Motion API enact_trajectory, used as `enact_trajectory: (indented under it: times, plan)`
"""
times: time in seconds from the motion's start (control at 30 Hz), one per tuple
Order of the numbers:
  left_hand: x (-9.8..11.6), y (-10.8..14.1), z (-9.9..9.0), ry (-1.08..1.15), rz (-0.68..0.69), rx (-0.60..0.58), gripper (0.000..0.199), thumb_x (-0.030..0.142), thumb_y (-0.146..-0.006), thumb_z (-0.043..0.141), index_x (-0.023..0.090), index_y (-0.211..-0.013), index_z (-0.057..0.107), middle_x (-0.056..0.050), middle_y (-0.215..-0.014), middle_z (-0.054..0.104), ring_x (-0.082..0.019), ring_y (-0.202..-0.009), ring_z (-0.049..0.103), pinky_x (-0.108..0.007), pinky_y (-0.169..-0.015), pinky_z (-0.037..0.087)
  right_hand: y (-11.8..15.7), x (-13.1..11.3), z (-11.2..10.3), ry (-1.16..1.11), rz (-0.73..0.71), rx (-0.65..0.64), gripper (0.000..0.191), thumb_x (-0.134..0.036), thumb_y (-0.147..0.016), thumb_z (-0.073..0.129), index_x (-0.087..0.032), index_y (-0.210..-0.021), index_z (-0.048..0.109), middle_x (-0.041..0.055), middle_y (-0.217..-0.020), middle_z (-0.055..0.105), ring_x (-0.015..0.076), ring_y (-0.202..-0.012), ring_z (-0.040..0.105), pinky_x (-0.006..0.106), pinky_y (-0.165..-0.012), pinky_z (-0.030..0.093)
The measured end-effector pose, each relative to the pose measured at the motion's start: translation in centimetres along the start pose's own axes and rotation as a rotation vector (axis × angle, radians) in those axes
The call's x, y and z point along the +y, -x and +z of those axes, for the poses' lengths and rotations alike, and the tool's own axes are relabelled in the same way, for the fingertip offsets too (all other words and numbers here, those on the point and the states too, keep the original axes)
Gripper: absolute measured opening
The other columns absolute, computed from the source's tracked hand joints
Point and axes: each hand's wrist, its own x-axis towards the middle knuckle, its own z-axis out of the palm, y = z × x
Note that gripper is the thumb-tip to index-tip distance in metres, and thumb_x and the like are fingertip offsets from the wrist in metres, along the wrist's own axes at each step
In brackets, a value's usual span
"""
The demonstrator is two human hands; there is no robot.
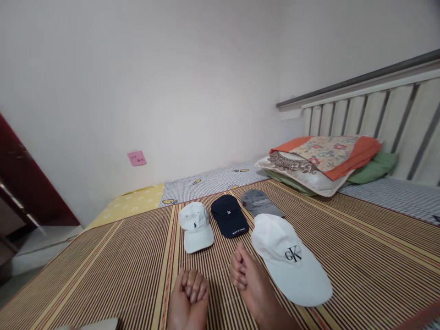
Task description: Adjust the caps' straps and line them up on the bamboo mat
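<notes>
My left hand (191, 293) is closed in a loose fist above the striped bamboo mat (137, 261), nothing seen in it. To its right, my right hand (248, 279) is also curled shut, close to the left edge of a large white cap (288, 256) with black letters. Beyond my hands lie a smaller white cap (196, 224) with a dark logo, a navy cap (229, 216) and a grey cap (259, 203). The grey cap is partly hidden behind the large white one.
Pillows with an orange and floral cover (326, 153) are stacked at the back right beside the white slatted headboard (364, 114). A pink note (136, 158) is on the wall. At the bottom left edge, a pale object (99, 324) is partly visible.
</notes>
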Motion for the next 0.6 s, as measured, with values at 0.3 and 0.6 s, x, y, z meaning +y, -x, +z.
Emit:
enact_trajectory:
  times: [0.3, 0.6]
  plan:
    - [-0.1, -0.5, -0.6, 0.016, 0.0, 0.003, 0.054, 0.024, -0.105, 0.043, 0.023, -0.051, 0.038, 0.006, -0.039, 0.034, -0.008, -0.027, 0.028, -0.026, -0.033, 0.021, -0.3, 1.0, -0.2, 0.042, 0.029, 0.008, 0.066, -0.074, -0.061, 0.084, -0.022, -0.064, 0.044, -0.0136, -0.049, 0.031, 0.0033, -0.04, 0.021, 0.02, -0.038, 0.014]
    - [-0.4, -0.5, -0.3, 0.008, 0.009, 0.011, 0.053, 0.021, -0.104, 0.043, 0.022, -0.051, 0.037, 0.006, -0.039, 0.033, -0.007, -0.027, 0.028, -0.025, -0.033, 0.019, -1.4, 1.1, -1.5, 0.015, 0.026, 0.052, 0.068, -0.071, -0.054, 0.089, -0.023, -0.062, 0.041, -0.0139, -0.047, 0.031, 0.0035, -0.039, 0.023, 0.019, -0.038, 0.013]
